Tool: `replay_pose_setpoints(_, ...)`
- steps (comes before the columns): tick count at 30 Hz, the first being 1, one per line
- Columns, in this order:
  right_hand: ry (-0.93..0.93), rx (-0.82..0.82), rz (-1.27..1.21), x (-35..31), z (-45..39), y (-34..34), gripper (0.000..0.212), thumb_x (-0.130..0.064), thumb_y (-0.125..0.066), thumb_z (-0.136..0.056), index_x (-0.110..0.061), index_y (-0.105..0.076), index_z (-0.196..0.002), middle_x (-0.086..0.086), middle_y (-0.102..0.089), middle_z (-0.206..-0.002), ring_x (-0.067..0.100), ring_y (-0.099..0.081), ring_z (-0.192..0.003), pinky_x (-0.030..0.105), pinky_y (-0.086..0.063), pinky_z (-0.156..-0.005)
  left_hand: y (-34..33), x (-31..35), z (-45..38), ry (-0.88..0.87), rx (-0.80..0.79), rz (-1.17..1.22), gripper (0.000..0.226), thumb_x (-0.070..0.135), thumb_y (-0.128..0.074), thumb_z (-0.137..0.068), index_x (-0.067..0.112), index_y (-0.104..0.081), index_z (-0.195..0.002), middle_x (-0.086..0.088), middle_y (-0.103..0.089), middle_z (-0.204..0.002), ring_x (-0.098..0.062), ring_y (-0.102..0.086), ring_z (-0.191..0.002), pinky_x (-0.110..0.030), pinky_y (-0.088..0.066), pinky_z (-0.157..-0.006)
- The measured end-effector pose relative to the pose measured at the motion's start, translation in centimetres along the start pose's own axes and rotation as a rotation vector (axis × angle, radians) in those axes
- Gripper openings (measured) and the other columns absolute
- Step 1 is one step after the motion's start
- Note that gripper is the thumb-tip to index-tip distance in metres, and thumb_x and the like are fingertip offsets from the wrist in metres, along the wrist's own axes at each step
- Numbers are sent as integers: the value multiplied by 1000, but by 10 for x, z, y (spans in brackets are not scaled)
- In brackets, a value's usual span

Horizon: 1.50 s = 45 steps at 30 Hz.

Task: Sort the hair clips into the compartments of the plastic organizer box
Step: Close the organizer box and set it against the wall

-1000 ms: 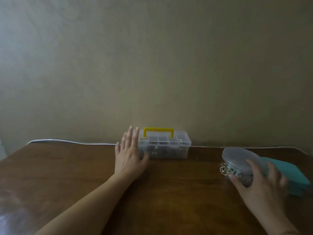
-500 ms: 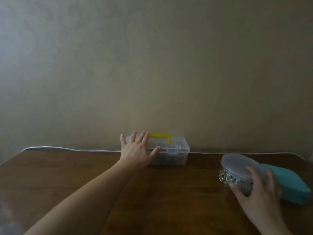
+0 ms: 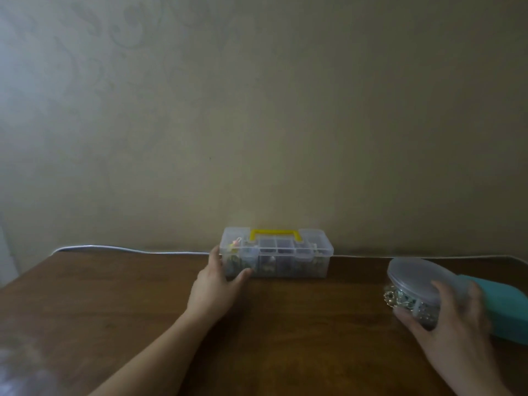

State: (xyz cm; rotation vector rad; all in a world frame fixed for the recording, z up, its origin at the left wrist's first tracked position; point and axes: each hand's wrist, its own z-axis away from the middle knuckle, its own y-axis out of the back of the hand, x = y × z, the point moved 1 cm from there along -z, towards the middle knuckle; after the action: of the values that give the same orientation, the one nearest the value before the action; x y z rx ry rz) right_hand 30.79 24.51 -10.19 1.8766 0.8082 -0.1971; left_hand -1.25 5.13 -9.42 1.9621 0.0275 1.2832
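A clear plastic organizer box (image 3: 288, 260) with a yellow handle stands closed at the back of the brown table, against the wall. Small items show through its compartments. My left hand (image 3: 217, 287) grips its left end, thumb on the front wall and fingers round the side. At the right a round clear container (image 3: 411, 284) with a grey lid holds a mass of shiny hair clips. My right hand (image 3: 448, 318) grasps that container from the front, fingers over the lid.
A teal box (image 3: 503, 307) lies behind and to the right of the round container, near the table's right edge. A white cable (image 3: 114, 248) runs along the back edge of the wooden table (image 3: 300, 324). The wall rises directly behind the organizer.
My left hand slid off the organizer's top and left side to clasp its left end. The right hand stays on the round container.
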Motion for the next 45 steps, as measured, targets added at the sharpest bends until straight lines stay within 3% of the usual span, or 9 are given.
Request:
replay_pose_setpoints(4, 31, -2, -45, -9, -5, 1, 83, -52, -71, -58, -8, -44, -122, 21, -24, -145, 48, -45, -121, 55, -50, -86, 1, 0, 3, -27, 30, 1, 83, 51, -60, -91, 26, -14, -155, -3, -53, -145, -23, -53, -130, -40, -47, -102)
replay_pose_setpoints(9, 47, 84, -211, -40, -13, 11, 79, -30, -90, -55, -4, -50, -118, 14, -36, -134, 38, -43, -123, 50, -44, -95, 2, 0, 6, -55, 8, -36, 88, 52, -56, -93, 29, -1, -157, -1, -49, -149, -23, -49, -133, -39, -43, -105)
replay_pose_setpoints(15, 458, 111, -513, -164, -28, -10, 63, -32, -88, -65, -11, -54, -113, 9, -48, -122, 19, -48, -111, 10, -34, -90, 2, -2, 4, -70, 9, 10, 87, 49, -59, -92, 29, -4, -157, 1, -51, -147, -23, -51, -131, -39, -45, -100)
replay_pose_setpoints(20, 513, 2, -634, -250, -10, -72, 65, -39, -83, -71, -11, -47, -117, 8, -39, -130, 15, -41, -119, 22, -38, -98, 4, -3, 9, -161, 60, 112, 94, 44, -65, -87, 41, 3, -153, 9, -34, -158, -19, -52, -132, -40, -47, -98)
replay_pose_setpoints(27, 518, -100, -349, -270, -8, -103, 72, -59, -62, -81, -27, -20, -129, 7, -18, -148, 27, -39, -127, 47, -48, -96, 1, -4, 10, -239, 51, 76, 98, 46, -67, -85, 50, 6, -149, 5, -32, -160, -18, -48, -135, -28, -47, -86)
replay_pose_setpoints(32, 545, -143, -97, -212, -19, -65, 89, -73, -43, -82, -26, -9, -148, 7, -1, -161, 27, -10, -147, 52, -21, -117, 0, -3, 10, -217, 70, 44, 100, 37, -70, -83, 47, 3, -151, 4, -29, -161, -27, -51, -132, -40, -47, -96)
replay_pose_setpoints(38, 84, 88, 117, -3, -31, 40, 80, -76, -39, -74, -19, -54, -127, 11, -40, -145, 33, -35, -135, 56, -36, -107, 1, 2, 9, -137, 70, 69, 100, 34, -66, -89, 37, 10, -154, 3, -34, -159, -34, -49, -134, -46, -40, -104)
replay_pose_setpoints(41, -109, -54, 351, 76, -29, 66, 86, -90, -31, -67, -29, -52, -123, 6, -37, -141, 35, -34, -132, 56, -38, -104, 3, 5, 11, -120, 62, 60, 98, 33, -66, -89, 36, 7, -155, 2, -37, -158, -35, -49, -132, -45, -40, -103)
replay_pose_setpoints(45, -201, -176, 232, 85, -26, 66, 84, -83, -50, -67, -28, -43, -130, 6, -34, -142, 33, -46, -124, 47, -50, -84, 6, 7, 15, -109, 50, 66, 96, 31, -67, -88, 35, 2, -155, 0, -40, -156, -32, -51, -131, -45, -42, -102)
